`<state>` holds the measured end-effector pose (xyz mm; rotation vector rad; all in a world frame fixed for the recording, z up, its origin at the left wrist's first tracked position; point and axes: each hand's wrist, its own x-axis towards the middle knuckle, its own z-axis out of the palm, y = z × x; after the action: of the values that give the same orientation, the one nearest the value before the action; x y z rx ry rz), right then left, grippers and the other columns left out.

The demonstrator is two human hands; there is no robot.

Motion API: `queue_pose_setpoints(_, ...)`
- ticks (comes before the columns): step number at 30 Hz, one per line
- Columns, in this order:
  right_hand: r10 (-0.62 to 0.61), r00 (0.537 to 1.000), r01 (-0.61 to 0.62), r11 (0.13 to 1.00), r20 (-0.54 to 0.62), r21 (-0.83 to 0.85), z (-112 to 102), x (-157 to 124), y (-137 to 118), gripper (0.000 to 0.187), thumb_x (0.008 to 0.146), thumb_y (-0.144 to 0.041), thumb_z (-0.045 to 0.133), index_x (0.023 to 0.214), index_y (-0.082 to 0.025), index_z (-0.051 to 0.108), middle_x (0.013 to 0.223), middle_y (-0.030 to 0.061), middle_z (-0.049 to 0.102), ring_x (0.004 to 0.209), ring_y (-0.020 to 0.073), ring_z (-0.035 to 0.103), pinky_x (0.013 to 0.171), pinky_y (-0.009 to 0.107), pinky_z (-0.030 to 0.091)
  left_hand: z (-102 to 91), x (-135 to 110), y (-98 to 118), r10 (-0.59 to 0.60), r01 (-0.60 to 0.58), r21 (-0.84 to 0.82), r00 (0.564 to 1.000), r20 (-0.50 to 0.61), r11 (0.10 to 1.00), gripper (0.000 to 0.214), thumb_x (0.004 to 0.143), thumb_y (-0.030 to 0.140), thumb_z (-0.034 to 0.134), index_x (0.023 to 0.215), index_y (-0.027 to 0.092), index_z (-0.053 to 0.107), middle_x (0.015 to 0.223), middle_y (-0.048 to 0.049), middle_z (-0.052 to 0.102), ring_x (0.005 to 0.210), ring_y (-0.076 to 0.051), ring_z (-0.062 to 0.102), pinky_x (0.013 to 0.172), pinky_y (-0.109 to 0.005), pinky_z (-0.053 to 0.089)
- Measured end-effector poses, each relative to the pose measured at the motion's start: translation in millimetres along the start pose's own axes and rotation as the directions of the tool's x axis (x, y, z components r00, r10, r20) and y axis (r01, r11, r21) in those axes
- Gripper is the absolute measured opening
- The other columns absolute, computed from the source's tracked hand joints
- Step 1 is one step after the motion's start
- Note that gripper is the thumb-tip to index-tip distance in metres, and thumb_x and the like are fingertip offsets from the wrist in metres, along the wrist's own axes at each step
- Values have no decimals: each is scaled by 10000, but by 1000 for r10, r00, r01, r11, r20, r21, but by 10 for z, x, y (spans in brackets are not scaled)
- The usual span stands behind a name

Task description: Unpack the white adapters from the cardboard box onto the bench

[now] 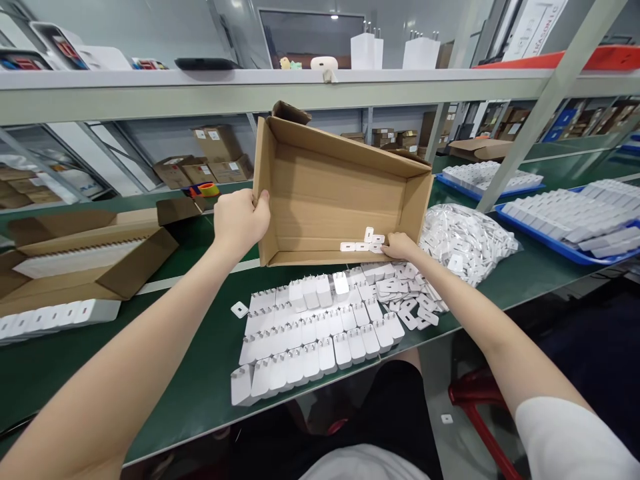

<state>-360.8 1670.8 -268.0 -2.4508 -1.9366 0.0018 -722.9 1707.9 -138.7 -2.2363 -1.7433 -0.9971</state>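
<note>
A shallow cardboard box is tilted up above the bench, its open side toward me. My left hand is closed around its left wall, thumb on the rim. At the lower right corner my right hand is closed on the box's bottom edge, its fingertips partly hidden. Right beside those fingertips, several small white plates with slots lie inside the box along its lower side. Below the box stand rows of white plug chargers, prongs up. A heap of loose white plates lies at their right end.
A clear bag full of white plates and blue trays of white parts stand to the right. On the left is an open carton with chargers. A shelf crosses above the bench. A red stool stands below.
</note>
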Motion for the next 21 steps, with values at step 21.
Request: queue_pose_setpoints(21,-184,900,296,924,-394,243,113,-548,358,509,1042,-360,162,821,-203,593,997,110,614,1010,222,577,930,355,455,74,11,10,-26,23,89,999,26,996,426,949,436,328,896,178,662,831,-141,669,806,-317,614,649,-373,384)
